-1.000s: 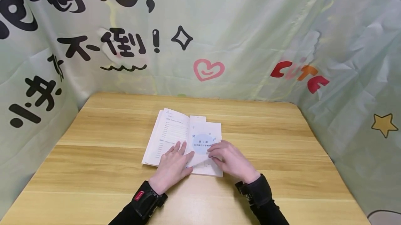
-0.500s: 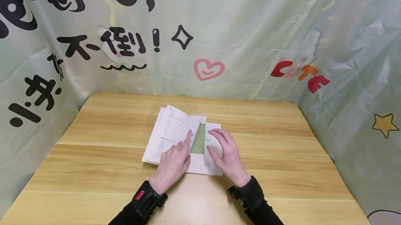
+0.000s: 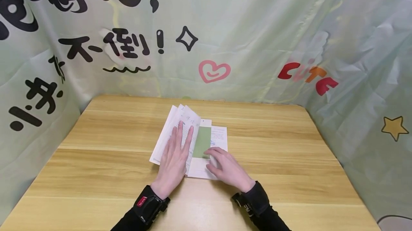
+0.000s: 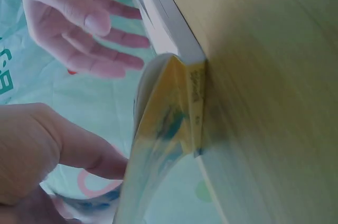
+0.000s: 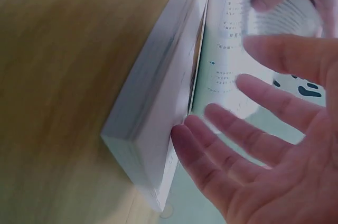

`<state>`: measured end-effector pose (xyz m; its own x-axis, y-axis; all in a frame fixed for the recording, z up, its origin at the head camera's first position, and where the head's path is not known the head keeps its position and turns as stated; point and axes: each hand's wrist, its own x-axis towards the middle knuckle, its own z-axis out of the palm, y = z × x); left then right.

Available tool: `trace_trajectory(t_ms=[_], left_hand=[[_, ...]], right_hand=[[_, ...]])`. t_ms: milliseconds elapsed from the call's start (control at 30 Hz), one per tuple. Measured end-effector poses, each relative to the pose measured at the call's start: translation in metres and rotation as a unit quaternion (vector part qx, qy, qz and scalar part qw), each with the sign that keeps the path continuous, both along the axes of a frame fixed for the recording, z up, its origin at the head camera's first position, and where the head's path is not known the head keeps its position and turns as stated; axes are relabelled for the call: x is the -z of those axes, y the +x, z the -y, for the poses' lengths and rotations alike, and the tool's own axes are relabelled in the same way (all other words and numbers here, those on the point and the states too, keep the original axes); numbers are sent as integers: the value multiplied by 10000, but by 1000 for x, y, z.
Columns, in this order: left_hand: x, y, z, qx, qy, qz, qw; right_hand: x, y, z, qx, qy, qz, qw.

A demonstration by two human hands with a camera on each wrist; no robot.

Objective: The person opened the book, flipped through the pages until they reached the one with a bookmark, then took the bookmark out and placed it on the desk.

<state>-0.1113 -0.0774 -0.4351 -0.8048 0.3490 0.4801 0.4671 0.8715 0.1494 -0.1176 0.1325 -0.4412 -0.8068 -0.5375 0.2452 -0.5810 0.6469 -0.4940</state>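
Note:
An open paperback book (image 3: pixel 220 133) lies on the table, its left-hand pages raised at a slant. My left hand (image 3: pixel 172 163) rests on those pages with straight, spread fingers. Across the right-hand page lies a bookmark-like card (image 3: pixel 202 138), green in the middle and pale at both ends. My right hand (image 3: pixel 227 168) is over this page, fingertips close to the card's right edge. In the right wrist view its fingers (image 5: pixel 248 134) are loosely bent and hold nothing. The left wrist view shows the book's yellow spine (image 4: pixel 196 97) and its cover bent upward.
The wooden table (image 3: pixel 273 134) extends on all sides of the book. A pale green printed cloth (image 3: pixel 251 38) hangs behind the table and along both sides. Black wrist straps (image 3: pixel 148 204) and dark sleeves are on both arms.
A page with a blue circle has been turned leftward, uncovering the green card. My left hand has moved up and flattened over the left pages. My right hand has shifted slightly left.

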Motion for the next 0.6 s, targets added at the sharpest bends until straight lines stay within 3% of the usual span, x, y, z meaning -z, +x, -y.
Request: trace_trajectory(t_ms=[167,300,467,600], left_hand=[[1,-3,4,-168,-701,-101,9973],[3,-3,6,78,-884,16,9961],[9,-1,6,677,-1100,621,9897],[11,3,4,596,-1096,1285,9838]], right_hand=[[1,1,-2,-6,102,188,9998],[2,0,-2,12,125,236,9996],[1,-2,-3,46,100,423,9990],[1,-2,-3,82,-22,512,9987]])
